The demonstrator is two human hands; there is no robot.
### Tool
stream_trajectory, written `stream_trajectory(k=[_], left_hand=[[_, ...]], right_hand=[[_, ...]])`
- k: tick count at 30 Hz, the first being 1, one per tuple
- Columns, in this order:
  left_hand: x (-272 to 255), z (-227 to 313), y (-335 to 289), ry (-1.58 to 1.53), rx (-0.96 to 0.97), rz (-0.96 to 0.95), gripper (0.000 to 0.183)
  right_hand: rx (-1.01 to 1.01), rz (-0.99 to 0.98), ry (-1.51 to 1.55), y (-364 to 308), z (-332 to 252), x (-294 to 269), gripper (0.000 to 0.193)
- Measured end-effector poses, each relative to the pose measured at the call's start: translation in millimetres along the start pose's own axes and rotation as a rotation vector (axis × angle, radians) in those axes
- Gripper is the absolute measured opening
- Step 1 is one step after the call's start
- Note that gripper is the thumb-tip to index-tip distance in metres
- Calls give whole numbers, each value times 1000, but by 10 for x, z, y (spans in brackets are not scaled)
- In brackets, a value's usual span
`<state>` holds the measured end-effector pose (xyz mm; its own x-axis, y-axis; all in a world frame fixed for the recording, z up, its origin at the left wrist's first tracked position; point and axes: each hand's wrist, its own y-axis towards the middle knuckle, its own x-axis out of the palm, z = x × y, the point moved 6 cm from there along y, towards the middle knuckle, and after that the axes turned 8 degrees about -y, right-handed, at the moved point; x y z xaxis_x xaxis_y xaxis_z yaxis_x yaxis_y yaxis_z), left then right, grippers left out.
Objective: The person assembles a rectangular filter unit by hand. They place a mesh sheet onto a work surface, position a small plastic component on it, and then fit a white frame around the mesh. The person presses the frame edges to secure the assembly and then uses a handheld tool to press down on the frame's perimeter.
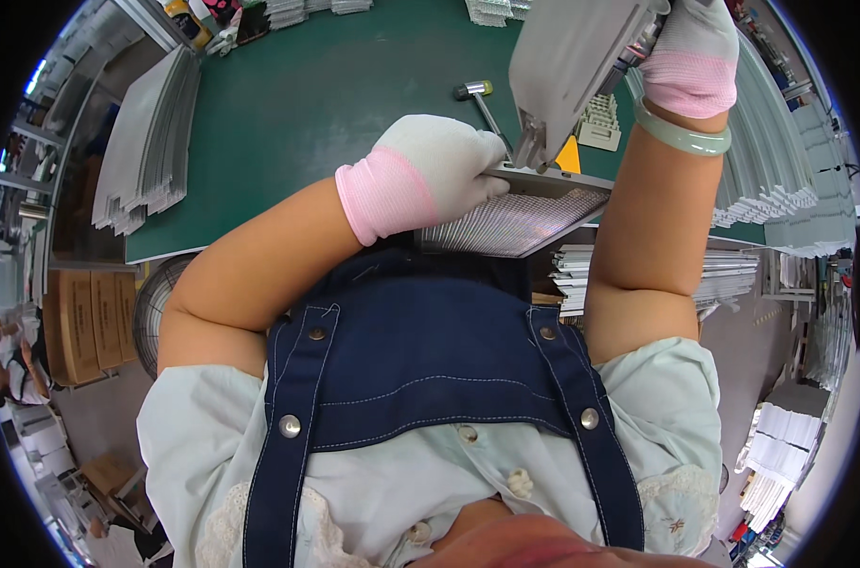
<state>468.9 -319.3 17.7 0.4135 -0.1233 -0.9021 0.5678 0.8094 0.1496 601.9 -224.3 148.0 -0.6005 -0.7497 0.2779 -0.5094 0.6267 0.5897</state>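
Observation:
My left hand, in a white glove with a pink cuff, is closed on the upper edge of a framed mesh panel. The panel tilts at the bench's near edge, its mesh face turned toward me. My right hand, gloved the same way, grips a large grey staple gun at the upper right. The gun's narrow nose points down at the panel's frame, close to my left fingertips; whether it touches cannot be made out. The right fingers are partly cut off by the picture's top edge.
On the green bench lie a mallet, a yellow piece and a pale ridged block. Stacked panels stand at left and right. More panels sit below the bench, and a fan is at lower left.

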Motion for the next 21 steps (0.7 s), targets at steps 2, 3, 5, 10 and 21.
stream_trajectory(k=[2,3,5,10,21], left_hand=[[-36,22,-1,-19,39,30,29],[-34,12,0,-30,51,51,29],[-15,-16,3,-51,75,91,29],[-11,3,-2,-35,142,110,30],[-174,-90,-194,-72,64,125,27]], right_hand=[[-193,139,-334,-95,-70,-43,28],[-291,207,-502,-151,-105,-61,28],[-400,346,-1095,-300,-190,-218,27],[-439,438,-933,-545,-162,-661,27],[-285,177,-399,105,-474,660,37]])
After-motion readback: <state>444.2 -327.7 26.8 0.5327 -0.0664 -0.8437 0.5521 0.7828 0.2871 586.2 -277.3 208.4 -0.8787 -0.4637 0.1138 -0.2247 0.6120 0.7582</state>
